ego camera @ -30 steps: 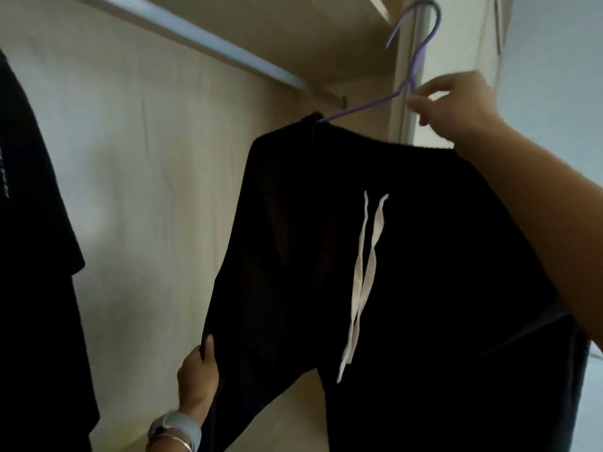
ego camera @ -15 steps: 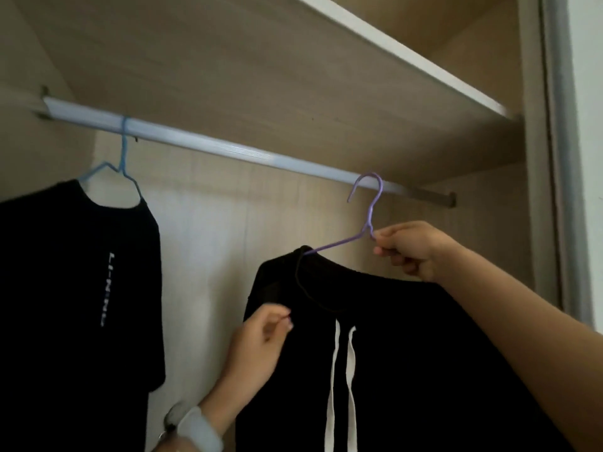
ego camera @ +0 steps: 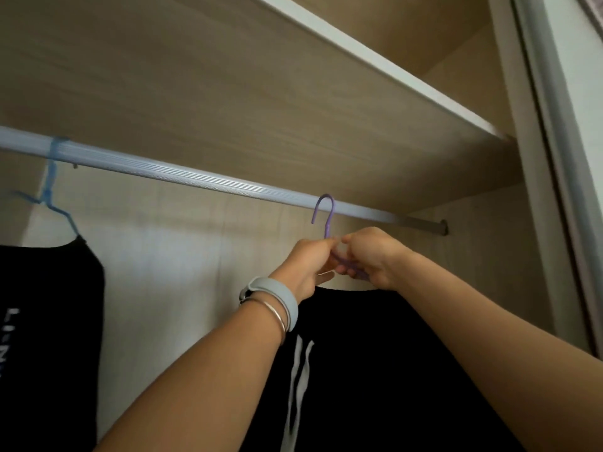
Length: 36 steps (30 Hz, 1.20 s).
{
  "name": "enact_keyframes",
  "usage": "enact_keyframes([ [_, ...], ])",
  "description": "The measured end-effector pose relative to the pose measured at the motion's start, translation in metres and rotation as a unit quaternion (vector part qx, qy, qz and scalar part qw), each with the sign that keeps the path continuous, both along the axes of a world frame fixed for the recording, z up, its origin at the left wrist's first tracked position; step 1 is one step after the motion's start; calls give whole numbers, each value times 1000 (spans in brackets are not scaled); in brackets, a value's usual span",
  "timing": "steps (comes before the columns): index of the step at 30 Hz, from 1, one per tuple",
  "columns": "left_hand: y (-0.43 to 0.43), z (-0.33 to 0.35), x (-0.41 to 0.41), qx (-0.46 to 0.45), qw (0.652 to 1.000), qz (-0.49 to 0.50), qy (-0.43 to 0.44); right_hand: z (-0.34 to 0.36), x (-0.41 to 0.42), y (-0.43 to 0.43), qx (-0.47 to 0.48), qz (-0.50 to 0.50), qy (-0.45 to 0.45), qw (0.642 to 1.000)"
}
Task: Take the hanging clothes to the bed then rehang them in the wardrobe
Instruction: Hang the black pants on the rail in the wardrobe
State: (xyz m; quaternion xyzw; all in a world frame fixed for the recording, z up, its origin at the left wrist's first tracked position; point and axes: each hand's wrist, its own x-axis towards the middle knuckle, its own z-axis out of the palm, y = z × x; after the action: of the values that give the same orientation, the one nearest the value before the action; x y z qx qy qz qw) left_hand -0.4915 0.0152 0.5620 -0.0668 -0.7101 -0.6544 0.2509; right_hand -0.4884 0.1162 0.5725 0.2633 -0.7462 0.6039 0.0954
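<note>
A black garment (ego camera: 375, 370) with white drawstrings hangs from a purple hanger (ego camera: 327, 214). The hanger's hook is up at the silver wardrobe rail (ego camera: 195, 177); whether it rests on the rail I cannot tell. My left hand (ego camera: 310, 265) and my right hand (ego camera: 372, 256) both grip the hanger at the base of its neck, fingers touching each other. Farther left, a black T-shirt (ego camera: 49, 321) with white lettering hangs from a blue hanger (ego camera: 52, 184) on the same rail.
A wooden shelf (ego camera: 293, 93) sits just above the rail. The wardrobe's side panel and door frame (ego camera: 548, 190) stand at the right. The pale back wall (ego camera: 179, 272) shows between the two garments. A watch and bangle are on my left wrist.
My left hand has risen from the garment's collar to the hanger neck, joining my right hand. The purple hook has lifted up to the rail. The view has tilted upward.
</note>
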Motion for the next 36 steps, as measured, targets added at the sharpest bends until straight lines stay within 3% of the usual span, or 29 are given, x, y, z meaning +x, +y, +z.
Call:
enact_keyframes([
  [4, 14, 11, -30, 18, 999, 39, 25, 19, -18, 27, 78, -49, 133, 987],
  [7, 19, 26, -54, 75, 994, 53, 54, 28, -19, 69, 236, -176, 281, 914],
  [9, 25, 37, -66, 88, 993, 37, 64, 23, -17, 95, 319, -178, 296, 883],
  [11, 33, 50, -79, 98, 992, 22, 80, 16, -19, 112, 343, -165, 289, 878],
  [16, 44, 64, -107, 103, 991, 24, 83, 17, -38, 129, 345, -170, 296, 874],
  [26, 24, 37, -137, 14, 1000, 20, -14, -20, -84, 117, 298, -261, 326, 858],
  [30, 35, 29, -142, 25, 999, 20, 15, -32, -92, 121, 294, -282, 335, 850],
  [32, 34, 20, -140, 4, 999, 29, 27, -42, -99, 123, 266, -283, 321, 863],
  [36, 31, -21, -139, -89, 985, 107, 106, -78, -105, 128, 83, -230, 270, 931],
])
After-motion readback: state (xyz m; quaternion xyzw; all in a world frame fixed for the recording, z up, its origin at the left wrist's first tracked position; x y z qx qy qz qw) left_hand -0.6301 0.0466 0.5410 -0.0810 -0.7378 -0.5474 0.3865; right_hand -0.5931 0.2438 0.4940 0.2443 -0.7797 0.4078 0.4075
